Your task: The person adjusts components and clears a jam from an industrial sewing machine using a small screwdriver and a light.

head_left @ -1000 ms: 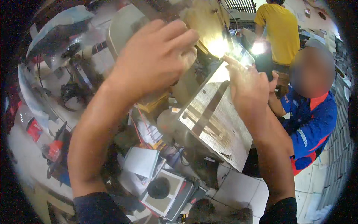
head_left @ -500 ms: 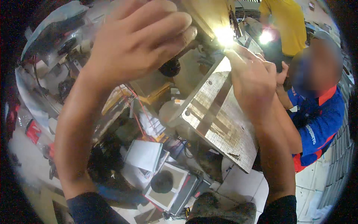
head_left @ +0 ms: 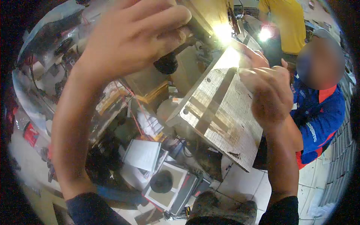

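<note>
My left hand (head_left: 138, 37) is raised at the upper left, beside the tan machine body (head_left: 207, 17). Its fingers are curled; whatever is inside them is hidden. My right hand (head_left: 270, 92) hovers over the right side of a flat metal plate (head_left: 234, 129) with dark bands and round holes. The fingers of that hand are bent together in a pinch, slightly blurred, and I cannot make out anything in them. Just beyond, another person's hand (head_left: 252, 54) reaches toward the bright lamp (head_left: 224, 34) at the plate's far end.
A person in a blue and red shirt (head_left: 322, 120) is close on the right, beside a dark device (head_left: 275, 47) with a glaring light. Someone in yellow (head_left: 287, 26) is behind. Below lie papers (head_left: 142, 154) and a framed board (head_left: 180, 185) bearing a black round object (head_left: 161, 182).
My right hand has moved right and slightly down, away from the lamp, uncovering the other person's fingers there. My left hand has shifted slightly up and left, still curled.
</note>
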